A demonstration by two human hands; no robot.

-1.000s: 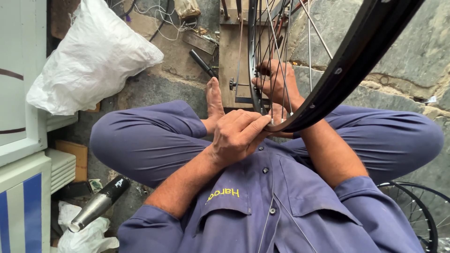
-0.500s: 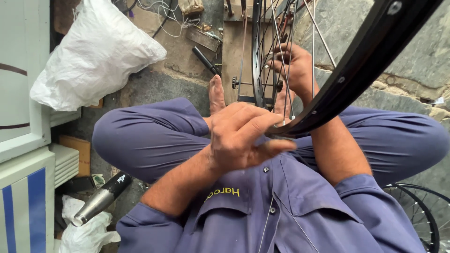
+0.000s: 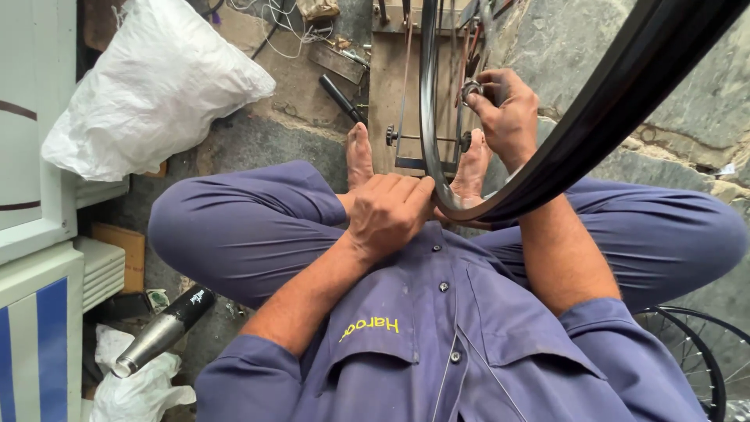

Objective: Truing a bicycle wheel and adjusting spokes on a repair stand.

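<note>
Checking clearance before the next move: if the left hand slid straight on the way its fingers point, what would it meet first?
The left hand already has its fingers against the wheel rim, so the rim comes first; depth beyond is unclear.

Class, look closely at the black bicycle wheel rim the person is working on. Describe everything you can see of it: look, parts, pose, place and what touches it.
The rim is a thin, glossy black hoop, apparently metal, standing upright over the seated person's crossed legs. Its near edge curves down to the lap, and one arc sweeps off the top right of the picture. Thin spokes run inward to a hub with a short axle. The left hand grips the lowest part of the rim; the right hand holds the hub area. Bare toes lie just behind it.
</note>
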